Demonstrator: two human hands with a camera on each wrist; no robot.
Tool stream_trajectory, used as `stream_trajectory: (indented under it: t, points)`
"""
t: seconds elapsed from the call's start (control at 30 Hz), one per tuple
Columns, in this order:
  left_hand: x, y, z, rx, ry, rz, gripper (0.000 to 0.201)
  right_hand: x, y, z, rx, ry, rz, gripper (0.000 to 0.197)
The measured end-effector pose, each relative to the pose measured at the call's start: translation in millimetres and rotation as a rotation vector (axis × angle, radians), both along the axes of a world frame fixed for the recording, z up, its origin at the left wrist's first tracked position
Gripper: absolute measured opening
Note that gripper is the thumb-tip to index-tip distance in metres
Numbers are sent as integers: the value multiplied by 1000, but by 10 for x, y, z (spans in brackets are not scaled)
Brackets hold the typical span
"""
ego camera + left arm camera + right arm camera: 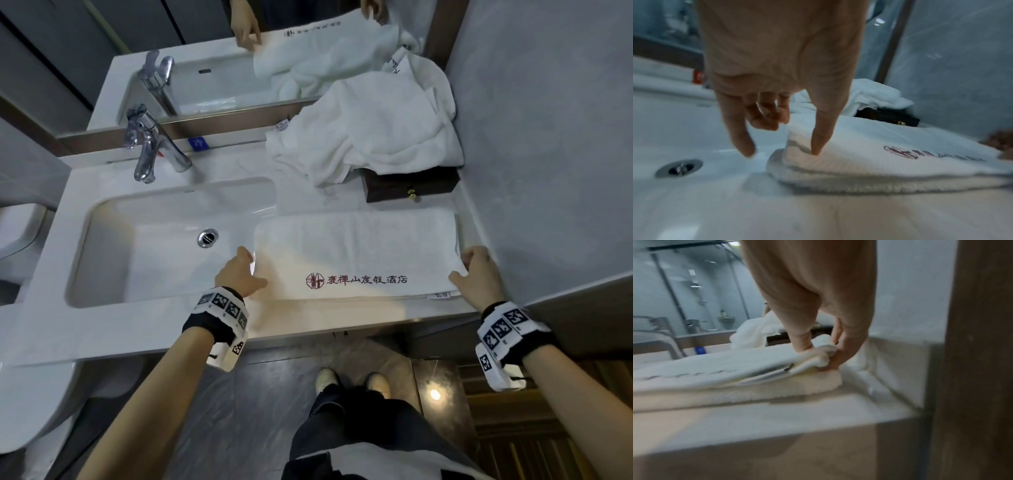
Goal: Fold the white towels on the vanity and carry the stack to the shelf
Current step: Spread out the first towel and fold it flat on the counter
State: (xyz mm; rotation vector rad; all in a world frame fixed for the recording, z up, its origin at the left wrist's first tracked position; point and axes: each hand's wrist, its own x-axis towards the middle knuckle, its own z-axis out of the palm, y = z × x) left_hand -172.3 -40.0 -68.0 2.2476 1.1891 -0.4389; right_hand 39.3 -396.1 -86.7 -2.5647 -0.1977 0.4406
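In the head view, a folded white towel [356, 253] with red lettering lies flat on the vanity [308, 322] to the right of the sink [144, 260], the left hand [239, 274] is at its left end and the right hand [479, 274] at its right end, and a heap of unfolded towels [370, 137] lies behind on a dark box [411, 185]. In the left wrist view, the left hand's fingers [818, 142] hang loosely, with one fingertip touching the towel's edge and nothing held. In the right wrist view, the right hand pinches the top layer at the towel's right corner between thumb and fingers.

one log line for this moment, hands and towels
phase: folding | left hand: thumb touching folded towel left end | right hand: pinching its right end | unfolded towels: heaped on dark box
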Motion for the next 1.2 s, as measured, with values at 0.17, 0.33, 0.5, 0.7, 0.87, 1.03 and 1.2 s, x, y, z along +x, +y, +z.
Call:
stream_trajectory:
  t: [0.17, 0.33, 0.5, 0.7, 0.87, 1.03, 1.2]
  points:
    - [313, -278, 19, 365, -299, -273, 59, -165, 262, 173, -23, -336, 155, 48]
    - [811, -836, -228, 208, -305, -560, 54, -266, 1006, 61, -56, -255, 535, 54]
    - [916, -962, -558, 260, -170, -643, 56, -304, 1267, -316, -318, -202, 701, 56]
    - [760, -653, -649, 281, -147, -519, 68, -112, 847, -460, -322, -233, 588, 59]
    - [450, -362, -623, 187, -145, -261, 69, 12, 441, -407, -329, -216, 411, 57]
    - [441, -347, -495, 301, -120, -464, 77, -13, 161, -248, -92, -125, 183, 58]
    - [889, -566, -346, 143, -152, -914, 105, 50, 119, -112, 46, 18, -33, 62]
